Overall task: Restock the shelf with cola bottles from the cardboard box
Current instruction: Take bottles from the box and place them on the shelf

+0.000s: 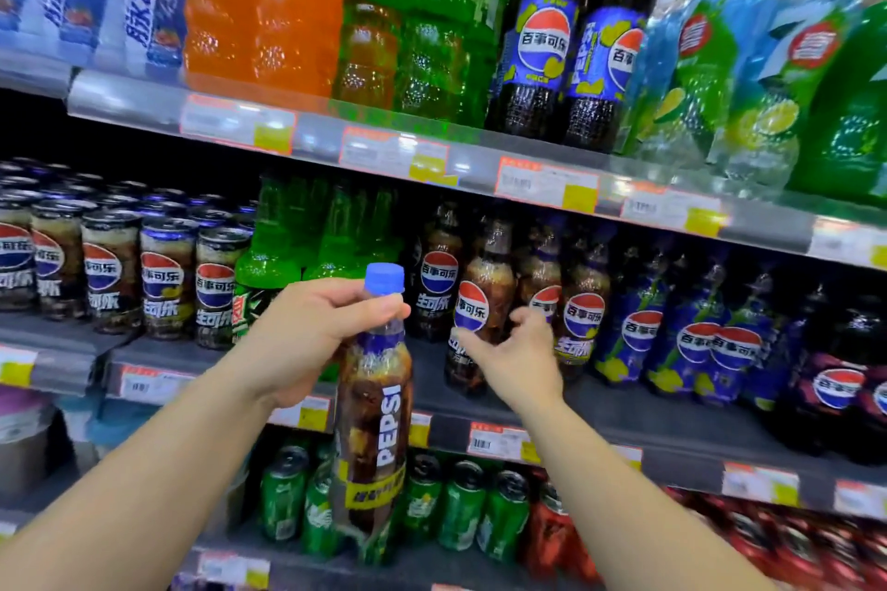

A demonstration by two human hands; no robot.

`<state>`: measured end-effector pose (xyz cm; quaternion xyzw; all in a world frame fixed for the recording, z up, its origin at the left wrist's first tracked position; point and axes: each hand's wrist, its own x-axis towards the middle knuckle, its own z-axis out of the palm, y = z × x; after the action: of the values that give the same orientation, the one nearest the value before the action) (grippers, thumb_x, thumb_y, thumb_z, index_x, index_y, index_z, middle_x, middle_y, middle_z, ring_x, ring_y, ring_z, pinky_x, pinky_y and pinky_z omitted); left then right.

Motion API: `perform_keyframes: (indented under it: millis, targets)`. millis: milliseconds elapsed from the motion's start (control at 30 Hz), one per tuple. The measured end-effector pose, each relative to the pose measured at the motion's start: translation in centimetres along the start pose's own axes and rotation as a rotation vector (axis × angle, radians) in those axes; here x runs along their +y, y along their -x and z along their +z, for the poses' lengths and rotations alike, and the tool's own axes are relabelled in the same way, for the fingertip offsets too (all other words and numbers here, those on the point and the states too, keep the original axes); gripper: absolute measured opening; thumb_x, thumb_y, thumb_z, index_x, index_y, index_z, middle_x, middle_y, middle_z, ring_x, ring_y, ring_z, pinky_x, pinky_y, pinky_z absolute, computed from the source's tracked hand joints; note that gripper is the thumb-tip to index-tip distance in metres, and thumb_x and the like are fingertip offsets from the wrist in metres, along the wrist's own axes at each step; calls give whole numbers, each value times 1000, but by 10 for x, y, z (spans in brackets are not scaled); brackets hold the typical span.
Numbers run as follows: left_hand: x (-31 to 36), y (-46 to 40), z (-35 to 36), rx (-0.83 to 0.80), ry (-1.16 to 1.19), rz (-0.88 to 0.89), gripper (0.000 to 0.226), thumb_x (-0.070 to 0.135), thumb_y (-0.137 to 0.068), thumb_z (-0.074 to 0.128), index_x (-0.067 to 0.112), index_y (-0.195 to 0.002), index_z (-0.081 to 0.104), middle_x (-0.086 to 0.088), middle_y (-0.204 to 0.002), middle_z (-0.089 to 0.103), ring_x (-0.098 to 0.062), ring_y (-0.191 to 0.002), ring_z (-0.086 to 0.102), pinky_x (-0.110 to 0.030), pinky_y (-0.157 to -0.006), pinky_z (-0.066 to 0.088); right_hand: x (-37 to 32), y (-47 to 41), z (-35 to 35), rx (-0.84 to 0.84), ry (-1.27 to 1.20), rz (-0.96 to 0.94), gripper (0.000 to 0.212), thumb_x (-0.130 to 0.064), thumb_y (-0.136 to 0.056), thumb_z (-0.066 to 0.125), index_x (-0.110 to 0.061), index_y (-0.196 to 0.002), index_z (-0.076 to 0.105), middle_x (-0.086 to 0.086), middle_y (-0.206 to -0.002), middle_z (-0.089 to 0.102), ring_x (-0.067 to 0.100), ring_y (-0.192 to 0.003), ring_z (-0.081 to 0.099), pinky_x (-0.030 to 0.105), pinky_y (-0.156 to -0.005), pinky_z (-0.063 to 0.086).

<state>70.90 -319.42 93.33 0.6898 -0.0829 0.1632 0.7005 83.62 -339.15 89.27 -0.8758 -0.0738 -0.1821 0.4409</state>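
The middle shelf (624, 418) carries the cola rows, with cans (163, 278) to the left, green bottles (269, 254) beside them and blue-labelled bottles (638, 326) to the right; its front edge is where things could go wrong, since the standing bottles crowd it closely. The cola bottle (374, 403) being stocked hangs in front of the shelf edge, not yet on the shelf, held only at the neck, so its heavy body could swing and knock a neighbour. The front cola bottle on the shelf (473, 317) is the likeliest to tip, because the right hand (513, 365) touches its lower label with fingers loosely curled, apparently pushing it back to make room. The left hand (307, 331) pinches the neck just under the blue cap (384, 278); a slip there would drop the bottle. The cardboard box is out of view
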Motion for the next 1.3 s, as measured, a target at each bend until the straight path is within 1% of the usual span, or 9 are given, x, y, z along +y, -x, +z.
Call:
perform_keyframes:
  millis: [100,200,367,700,867,1000,1067,1167,1300]
  targets:
    - [1,-3,4,-3,-9,3,24,35,-64,81,24,-85,78,-4,-96,76,-19,-89,71,-34,-74,53,10,-2,12,-70,116,64,74,-62,-62,78,-23,-104,30,-4,-108,40,22,-92,50,36,-70,45]
    - [4,-4,6,1,-28,6,36,45,-58,79,23,-86,78,-4,-97,76,-20,-90,71,-35,-74,52,16,-10,19,-79,78,122,71,-59,-63,79,-24,-100,30,-3,-103,48,21,-87,51,34,-67,42]
    - [4,-2,5,-2,-20,9,33,43,-59,77,23,-85,78,-6,-97,75,-22,-91,71,-36,-76,56,20,-19,22,-22,21,128,65,-47,-71,80,-16,-115,43,-5,-92,49,19,-82,49,31,-66,40]
    - [4,3,-2,-6,-10,5,39,42,-57,74,16,-86,78,-6,-94,76,-17,-86,71,-24,-66,55,30,-27,30,56,120,147,44,-43,-82,71,-8,-106,61,10,-105,67,28,-97,61,29,-68,39]
    - [5,1,-4,-3,-31,8,39,44,-56,75,19,-85,78,-6,-96,76,-19,-88,71,-30,-70,56,22,-22,27,19,117,176,34,-44,-83,69,-13,-93,59,6,-98,65,22,-82,53,30,-66,40]
    - [12,-3,-4,4,-38,36,38,45,-55,75,20,-84,78,-6,-93,76,-17,-84,71,-30,-70,55,-6,0,10,-139,-87,55,25,-42,-84,68,-18,-77,61,1,-80,69,18,-69,64,41,-70,56]
    - [17,-7,-4,5,-33,62,32,41,-58,74,21,-83,78,-5,-94,76,-15,-83,71,-26,-67,55,-26,15,-8,-438,-354,-28,22,-46,-82,68,-25,-89,66,1,-92,73,12,-74,70,38,-76,60]
    - [24,-13,-4,-2,-25,107,29,40,-62,73,22,-84,78,-6,-97,75,-17,-85,71,-27,-66,55,-48,40,-28,-909,-379,-150,55,-51,-73,74,-42,-122,52,-13,-116,67,3,-103,65,29,-87,55]
    - [30,-20,-1,-15,6,149,34,45,-60,75,22,-85,78,-7,-98,75,-19,-85,71,-27,-65,56,-56,56,-24,-821,-295,-241,73,-43,-63,84,-39,-125,47,-13,-114,67,5,-102,66,35,-89,56]
